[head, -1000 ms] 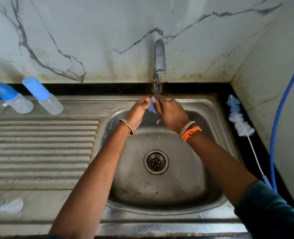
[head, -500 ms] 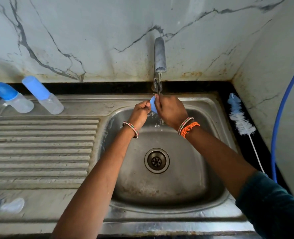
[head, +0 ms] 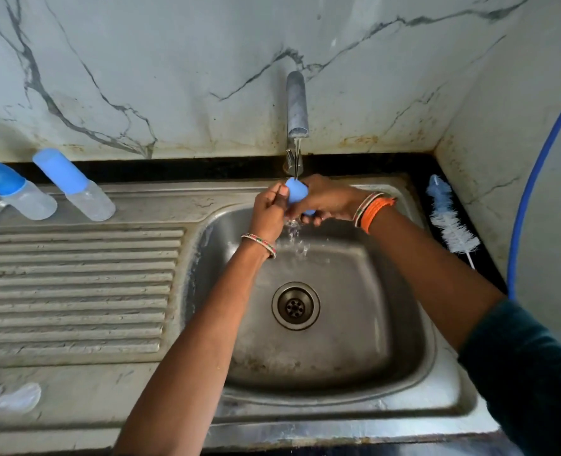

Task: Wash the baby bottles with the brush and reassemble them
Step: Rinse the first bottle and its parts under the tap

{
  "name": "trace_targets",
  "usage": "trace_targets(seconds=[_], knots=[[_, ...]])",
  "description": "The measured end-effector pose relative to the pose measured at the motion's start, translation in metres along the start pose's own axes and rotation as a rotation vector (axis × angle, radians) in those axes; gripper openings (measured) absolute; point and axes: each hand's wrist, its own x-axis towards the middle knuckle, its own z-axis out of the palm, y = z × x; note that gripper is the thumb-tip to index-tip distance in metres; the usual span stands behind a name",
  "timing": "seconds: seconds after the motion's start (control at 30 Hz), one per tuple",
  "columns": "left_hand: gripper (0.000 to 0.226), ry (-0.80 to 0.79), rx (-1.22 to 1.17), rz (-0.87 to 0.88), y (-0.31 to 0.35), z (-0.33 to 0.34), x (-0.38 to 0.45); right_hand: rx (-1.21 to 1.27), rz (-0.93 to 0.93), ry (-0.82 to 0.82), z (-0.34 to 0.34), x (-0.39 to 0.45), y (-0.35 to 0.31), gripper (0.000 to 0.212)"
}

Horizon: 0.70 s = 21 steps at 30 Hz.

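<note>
Both hands hold a blue bottle cap (head: 296, 191) under the running tap (head: 296, 106) over the sink basin (head: 387, 324). My left hand (head: 269, 212) grips the cap's left side with curled fingers. My right hand (head: 328, 199) wraps round it from the right. Water splashes off below the hands. Two assembled baby bottles with blue caps, one (head: 16, 190) at far left and one (head: 75, 185) beside it, stand at the back of the drainboard. The bottle brush (head: 450, 222) lies on the black counter right of the sink.
A ribbed steel drainboard (head: 75, 291) fills the left. A clear bottle part (head: 12, 399) lies at the front left edge. A blue hose (head: 535, 179) runs down the right wall. The drain (head: 295, 306) sits mid-basin.
The cap has turned between my hands and more of it shows above the fingers. My right hand has rolled lower round it. More water splashes below.
</note>
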Motion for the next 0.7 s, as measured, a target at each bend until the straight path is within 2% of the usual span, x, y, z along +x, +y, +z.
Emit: trace_targets(seconds=[0.03, 0.07, 0.1, 0.13, 0.2, 0.23, 0.3, 0.37, 0.4, 0.47, 0.53, 0.6, 0.7], knots=[[0.026, -0.026, 0.017, 0.021, -0.001, -0.003, -0.001, 0.203, 0.048, -0.095, -0.003, -0.003, -0.002, 0.012], [0.027, -0.032, 0.056, 0.026, -0.003, -0.005, 0.0, 0.246, 0.057, -0.125, -0.002, -0.005, -0.002, 0.011], [0.027, -0.008, 0.114, 0.013, -0.004, -0.008, 0.001, 0.145, 0.038, -0.082, 0.003, -0.005, -0.003, 0.01], [0.026, 0.038, 0.182, -0.003, -0.004, -0.009, 0.002, -0.135, -0.014, 0.028, 0.011, -0.003, -0.004, 0.012], [0.033, 0.141, 0.307, -0.055, -0.005, -0.008, 0.005, -0.869, -0.126, 0.309, 0.035, -0.003, 0.0, 0.031], [0.037, 0.179, 0.361, -0.096, -0.002, -0.006, 0.006, -1.097, -0.141, 0.437, 0.046, -0.004, 0.0, 0.039], [0.036, 0.23, 0.385, -0.165, 0.009, -0.002, 0.007, -1.206, -0.134, 0.55, 0.058, -0.004, 0.002, 0.046], [0.033, 0.17, 0.319, -0.157, 0.01, 0.0, 0.009, -1.095, -0.159, 0.546, 0.054, -0.001, 0.005, 0.043], [0.035, 0.111, 0.291, -0.111, 0.008, -0.002, 0.008, -0.926, -0.18, 0.476, 0.047, 0.0, 0.006, 0.037], [0.033, -0.005, 0.152, -0.039, 0.002, -0.008, 0.003, -0.344, -0.123, 0.221, 0.025, -0.001, 0.003, 0.017], [0.034, -0.088, 0.058, -0.026, -0.002, -0.014, 0.003, 0.209, -0.005, -0.023, 0.01, -0.008, 0.0, 0.013], [0.033, -0.126, 0.013, -0.034, 0.003, -0.014, 0.005, 0.454, -0.029, -0.069, 0.008, -0.01, 0.004, 0.021], [0.029, -0.002, -0.098, -0.092, 0.007, -0.003, 0.008, 0.618, -0.036, -0.021, 0.022, -0.007, 0.012, 0.029]])
